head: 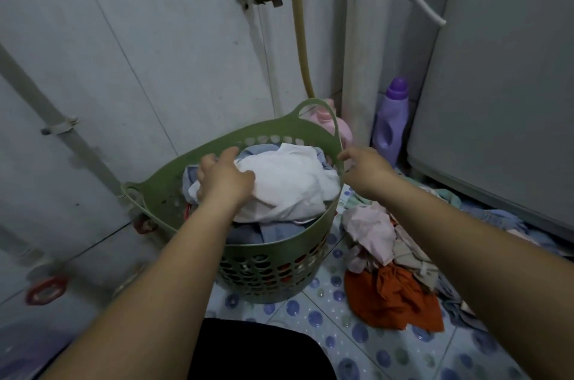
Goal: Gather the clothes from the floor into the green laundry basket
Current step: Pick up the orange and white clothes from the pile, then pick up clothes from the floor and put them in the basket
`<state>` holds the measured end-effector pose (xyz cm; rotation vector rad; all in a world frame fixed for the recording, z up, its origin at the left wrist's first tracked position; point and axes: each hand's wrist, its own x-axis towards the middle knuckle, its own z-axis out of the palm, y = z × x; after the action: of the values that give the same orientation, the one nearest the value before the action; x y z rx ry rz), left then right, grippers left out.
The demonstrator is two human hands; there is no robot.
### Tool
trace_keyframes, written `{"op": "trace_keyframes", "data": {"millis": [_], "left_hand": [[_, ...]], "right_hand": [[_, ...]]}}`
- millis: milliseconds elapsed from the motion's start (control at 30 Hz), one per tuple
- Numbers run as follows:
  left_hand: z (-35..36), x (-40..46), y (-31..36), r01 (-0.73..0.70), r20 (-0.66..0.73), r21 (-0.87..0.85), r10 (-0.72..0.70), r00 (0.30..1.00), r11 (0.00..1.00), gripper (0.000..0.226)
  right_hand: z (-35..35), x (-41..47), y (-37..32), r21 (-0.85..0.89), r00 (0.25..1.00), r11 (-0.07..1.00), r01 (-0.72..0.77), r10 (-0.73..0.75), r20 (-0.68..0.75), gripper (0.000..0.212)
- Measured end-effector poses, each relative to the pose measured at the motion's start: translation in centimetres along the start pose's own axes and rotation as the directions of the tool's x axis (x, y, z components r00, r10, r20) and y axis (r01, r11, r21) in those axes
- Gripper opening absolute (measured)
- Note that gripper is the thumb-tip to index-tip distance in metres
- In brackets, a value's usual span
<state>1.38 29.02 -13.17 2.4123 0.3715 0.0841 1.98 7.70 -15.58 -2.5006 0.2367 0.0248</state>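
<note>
Both forearms are bare, with no sleeve to see up to the frame edge. The left hand point(222, 179) and the right hand point(366, 170) have no glove, ring, watch or bracelet. Black clothing point(261, 351) covers the lap at the bottom.

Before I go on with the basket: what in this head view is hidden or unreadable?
- Green laundry basket: lower contents hidden under the white cloth.
- Left hand: fingertips buried in that cloth.
- Right hand: contact with the rim unclear.
- Floor pile: partly behind the right forearm, cut by the right edge.
- Pink bottle: mostly behind the basket.
</note>
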Motion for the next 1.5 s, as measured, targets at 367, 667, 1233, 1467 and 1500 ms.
{"op": "trace_keyframes", "data": {"millis": [367,667,1233,1467,1500], "left_hand": [[10.9,-6.6,5.7,-0.626,0.147,-0.121,0.637,0.756,0.771,0.042],[24.5,-5.0,2.4,-0.513,0.616,0.139,0.332,0.715,0.847,0.059],[30.3,-1.2,7.3,0.264,0.496,-0.521,0.036,0.867,0.812,0.021],[23.0,-0.3,12.5,0.213,0.367,-0.842,0.239,0.899,0.495,0.024],[22.5,-0.4,12.6,0.245,0.376,-0.861,0.234,0.897,0.446,0.025]], "right_hand": [[0.8,-0.5,9.4,0.157,0.965,0.954,-0.256,0.263,-0.02,0.035],[4.3,-0.6,19.2,0.011,0.885,0.889,-0.459,0.456,0.094,0.037],[6.4,1.2,24.4,-0.144,0.89,0.879,-0.455,0.448,-0.082,0.049],[7.3,0.2,24.8,-0.292,0.895,0.846,-0.446,0.428,-0.126,0.024],[7.0,0.5,24.5,-0.142,0.87,0.861,-0.489,0.468,-0.157,0.023]]}}
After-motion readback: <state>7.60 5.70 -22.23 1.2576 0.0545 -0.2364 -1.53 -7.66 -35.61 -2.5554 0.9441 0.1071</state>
